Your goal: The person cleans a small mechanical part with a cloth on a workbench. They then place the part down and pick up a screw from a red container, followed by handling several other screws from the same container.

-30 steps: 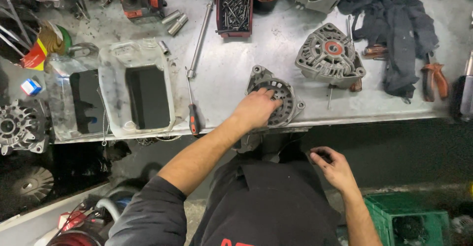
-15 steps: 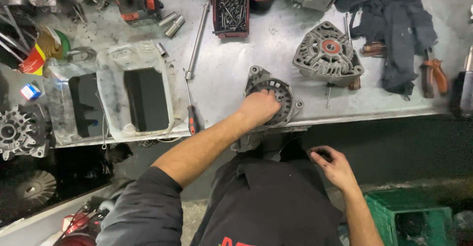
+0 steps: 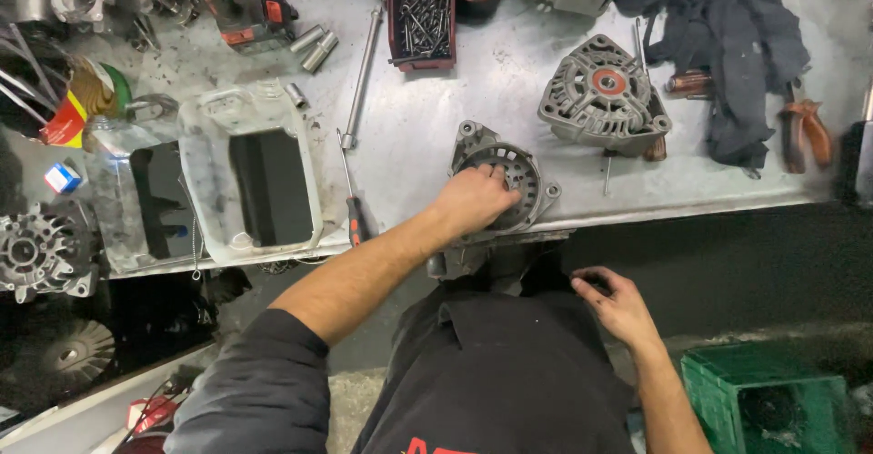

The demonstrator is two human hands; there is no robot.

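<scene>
- Head view, landmark: the bench (image 3: 436, 145), grey sheet metal, scuffed and dusty, its front lip running left to right.
- Left hand (image 3: 475, 197) lies on the housing (image 3: 509, 181), fingers spread and curled over the ribbed round opening; it grasps or presses the casting, palm down. Forearm reaches in from lower left.
- Housing: cast aluminium, dull grey, round with bolt ears, vent slots in a ring. It sits flat at the bench's front lip, slightly overhanging, straight ahead of the body.
- Right hand (image 3: 618, 307) hangs below the bench lip, well apart from the housing, down and to its right. Fingers loosely curled; cannot tell whether it holds anything small.
- The left hand is clearly nearer the housing; the right has no contact.
- Screwdriver (image 3: 353, 195), thin steel shank, red-and-black handle, lies left of the housing, long axis running away from the lip.
- Second alternator shell (image 3: 602, 95), same ribbed casting with a red centre, farther back on the bench, right.
- Dark rag (image 3: 727, 54) crumpled at the bench's far right; red tray of screws (image 3: 423, 13) at the back.
</scene>
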